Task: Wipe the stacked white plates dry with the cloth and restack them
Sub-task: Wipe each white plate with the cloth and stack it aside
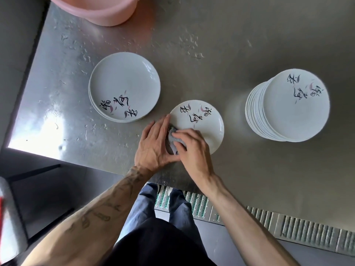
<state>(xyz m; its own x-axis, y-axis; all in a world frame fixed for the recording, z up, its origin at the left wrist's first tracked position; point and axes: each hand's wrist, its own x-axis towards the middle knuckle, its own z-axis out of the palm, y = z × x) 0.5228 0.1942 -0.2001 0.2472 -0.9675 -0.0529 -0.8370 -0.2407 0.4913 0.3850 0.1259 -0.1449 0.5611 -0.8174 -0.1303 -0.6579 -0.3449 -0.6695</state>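
Head view: the plate [203, 129] is steadied at its left rim by the left hand [153, 144], fingers laid fairly straight; whether it is gripped cannot be told. The cloth [176, 140] is held bunched under the curled fingers of the right hand [193, 150] on the plate's near-left part. The short stack [124, 81], judged the dried one, lies far-left, nearer the left hand; the tall stack [295, 116] stands well right.

Work surface: brushed stainless-steel table top [240, 47], dull grey, w/ water drops scattered over far and L parts. Bright glare patch [40, 135] at L near corner. Pale pink round plastic basin [99, 14] on far edge, partly out of frame. Below: grey floor [80, 189], slatted metal drain grate [311, 230] along table's near side. L edge: dark-framed seat w/ light grey pad [10, 215], cut off by the frame.
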